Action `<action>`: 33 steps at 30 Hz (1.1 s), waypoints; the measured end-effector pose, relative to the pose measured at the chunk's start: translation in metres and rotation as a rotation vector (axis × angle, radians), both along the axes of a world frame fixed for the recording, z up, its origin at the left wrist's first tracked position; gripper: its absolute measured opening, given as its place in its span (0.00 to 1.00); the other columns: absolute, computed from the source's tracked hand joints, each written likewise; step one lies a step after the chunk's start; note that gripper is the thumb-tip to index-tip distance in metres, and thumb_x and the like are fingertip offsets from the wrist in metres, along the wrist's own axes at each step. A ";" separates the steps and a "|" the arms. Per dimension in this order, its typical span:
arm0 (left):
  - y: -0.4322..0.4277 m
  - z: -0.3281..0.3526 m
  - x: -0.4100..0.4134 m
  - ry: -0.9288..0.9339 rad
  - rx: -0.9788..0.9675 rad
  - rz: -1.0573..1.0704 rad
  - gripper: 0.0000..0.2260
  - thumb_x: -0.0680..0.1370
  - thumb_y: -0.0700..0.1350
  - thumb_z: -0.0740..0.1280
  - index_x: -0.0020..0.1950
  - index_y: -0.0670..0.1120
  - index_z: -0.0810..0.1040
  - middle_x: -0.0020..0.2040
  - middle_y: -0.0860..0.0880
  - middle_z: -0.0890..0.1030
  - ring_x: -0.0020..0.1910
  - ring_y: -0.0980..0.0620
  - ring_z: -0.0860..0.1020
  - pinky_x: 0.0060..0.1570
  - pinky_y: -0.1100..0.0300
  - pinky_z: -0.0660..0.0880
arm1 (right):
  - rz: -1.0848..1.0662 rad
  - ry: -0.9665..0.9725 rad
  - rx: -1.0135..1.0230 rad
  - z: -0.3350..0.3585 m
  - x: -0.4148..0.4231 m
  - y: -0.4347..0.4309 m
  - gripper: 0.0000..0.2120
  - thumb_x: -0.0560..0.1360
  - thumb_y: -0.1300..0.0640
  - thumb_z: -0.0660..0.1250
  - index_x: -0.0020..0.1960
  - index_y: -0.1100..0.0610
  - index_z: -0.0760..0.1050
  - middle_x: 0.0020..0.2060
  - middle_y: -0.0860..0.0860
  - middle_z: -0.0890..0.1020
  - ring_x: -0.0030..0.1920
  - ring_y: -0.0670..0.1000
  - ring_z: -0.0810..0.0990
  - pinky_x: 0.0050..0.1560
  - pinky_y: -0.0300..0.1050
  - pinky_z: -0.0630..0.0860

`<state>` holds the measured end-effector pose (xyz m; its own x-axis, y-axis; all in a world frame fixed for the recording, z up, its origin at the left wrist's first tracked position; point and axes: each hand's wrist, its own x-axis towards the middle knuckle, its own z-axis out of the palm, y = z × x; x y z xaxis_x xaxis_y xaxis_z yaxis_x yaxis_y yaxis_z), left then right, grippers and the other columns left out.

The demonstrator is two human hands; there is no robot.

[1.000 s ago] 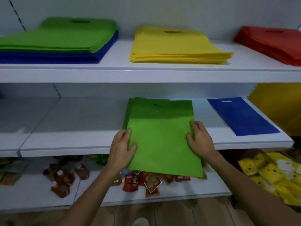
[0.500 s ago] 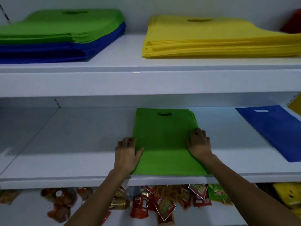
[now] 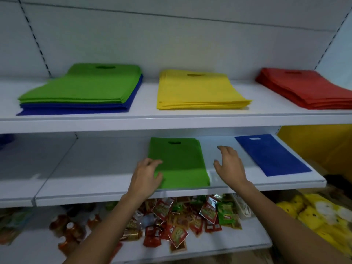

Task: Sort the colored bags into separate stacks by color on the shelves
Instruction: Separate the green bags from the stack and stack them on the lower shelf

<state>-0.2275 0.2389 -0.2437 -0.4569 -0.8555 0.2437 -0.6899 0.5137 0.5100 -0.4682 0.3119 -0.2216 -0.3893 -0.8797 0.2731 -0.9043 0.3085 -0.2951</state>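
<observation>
A thin stack of flat green fabric bags is laid at the centre of the white middle shelf, with a single flat blue fabric bag at its three o'clock. Sorting is judged part done: at ten o'clock a mixed pile of green bags over blue bags is left. The left hand is rested, fingers loose, on the green stack's left edge; the right hand is held spread and empty

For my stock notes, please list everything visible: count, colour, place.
mixed stack: one, green over blue, top shelf left
yellow stack: one, yellow, top shelf middle
red stack: one, red, top shelf right
green bags: few, green, middle shelf centre
blue bag: one, blue, middle shelf right
snack packets: many, red and green, bottom shelf
bottles: several, brownish, bottom shelf left
yellow packs: several, bottom right
left hand: one, on green bags' left edge
right hand: one, right of green bags
</observation>
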 end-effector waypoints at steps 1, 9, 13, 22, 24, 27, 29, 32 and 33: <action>0.014 0.012 0.005 0.012 -0.014 -0.013 0.19 0.77 0.44 0.64 0.68 0.47 0.70 0.60 0.44 0.73 0.62 0.48 0.67 0.61 0.60 0.63 | 0.009 0.004 -0.014 0.014 0.003 0.014 0.23 0.76 0.61 0.62 0.70 0.62 0.63 0.65 0.60 0.69 0.64 0.59 0.68 0.59 0.52 0.68; 0.050 0.093 0.049 0.115 -0.137 -0.023 0.16 0.76 0.43 0.65 0.64 0.47 0.73 0.57 0.47 0.73 0.59 0.50 0.69 0.59 0.59 0.65 | 0.066 0.051 -0.260 0.125 0.030 0.050 0.23 0.72 0.65 0.65 0.67 0.63 0.67 0.60 0.60 0.73 0.59 0.60 0.72 0.54 0.54 0.71; 0.030 0.114 0.082 0.170 -0.204 0.025 0.15 0.74 0.41 0.67 0.61 0.44 0.76 0.55 0.45 0.74 0.57 0.47 0.71 0.56 0.58 0.66 | 0.104 0.092 -0.329 0.157 0.050 0.023 0.22 0.72 0.65 0.65 0.66 0.64 0.68 0.60 0.61 0.74 0.59 0.61 0.73 0.56 0.53 0.70; -0.098 0.168 0.178 0.237 -0.361 0.222 0.12 0.72 0.37 0.68 0.55 0.42 0.80 0.50 0.42 0.78 0.52 0.42 0.75 0.53 0.54 0.69 | 0.141 0.090 -0.334 0.182 0.133 -0.108 0.20 0.74 0.61 0.64 0.65 0.62 0.69 0.60 0.59 0.73 0.62 0.59 0.70 0.54 0.51 0.69; -0.132 0.175 0.194 0.250 -0.380 0.263 0.12 0.72 0.37 0.68 0.54 0.43 0.81 0.51 0.42 0.77 0.52 0.42 0.74 0.52 0.54 0.69 | 0.148 0.100 -0.330 0.188 0.146 -0.140 0.19 0.74 0.62 0.64 0.64 0.63 0.70 0.59 0.60 0.74 0.61 0.60 0.70 0.55 0.50 0.68; -0.179 0.181 0.213 0.271 -0.323 0.309 0.11 0.73 0.38 0.67 0.55 0.45 0.80 0.52 0.43 0.77 0.52 0.43 0.74 0.52 0.54 0.69 | 0.175 0.074 -0.291 0.192 0.163 -0.187 0.13 0.72 0.65 0.64 0.56 0.66 0.73 0.53 0.64 0.76 0.56 0.62 0.73 0.52 0.49 0.65; -0.207 0.181 0.221 0.251 -0.298 0.327 0.11 0.73 0.40 0.68 0.55 0.46 0.80 0.53 0.42 0.78 0.51 0.43 0.75 0.50 0.56 0.69 | 0.188 0.039 -0.242 0.191 0.175 -0.216 0.10 0.72 0.66 0.64 0.52 0.67 0.73 0.49 0.65 0.78 0.52 0.64 0.75 0.50 0.51 0.66; -0.236 0.171 0.225 0.085 -0.229 0.363 0.16 0.73 0.45 0.68 0.61 0.46 0.77 0.55 0.37 0.78 0.54 0.39 0.74 0.54 0.53 0.69 | 0.099 -0.013 -0.171 0.182 0.198 -0.251 0.13 0.76 0.59 0.63 0.54 0.68 0.74 0.52 0.65 0.78 0.55 0.63 0.76 0.52 0.51 0.69; -0.241 0.166 0.225 0.037 -0.192 0.392 0.19 0.73 0.47 0.67 0.63 0.46 0.75 0.56 0.37 0.77 0.55 0.38 0.73 0.55 0.51 0.69 | 0.050 -0.025 -0.148 0.177 0.205 -0.260 0.15 0.77 0.56 0.61 0.56 0.68 0.73 0.54 0.65 0.78 0.56 0.62 0.75 0.53 0.50 0.70</action>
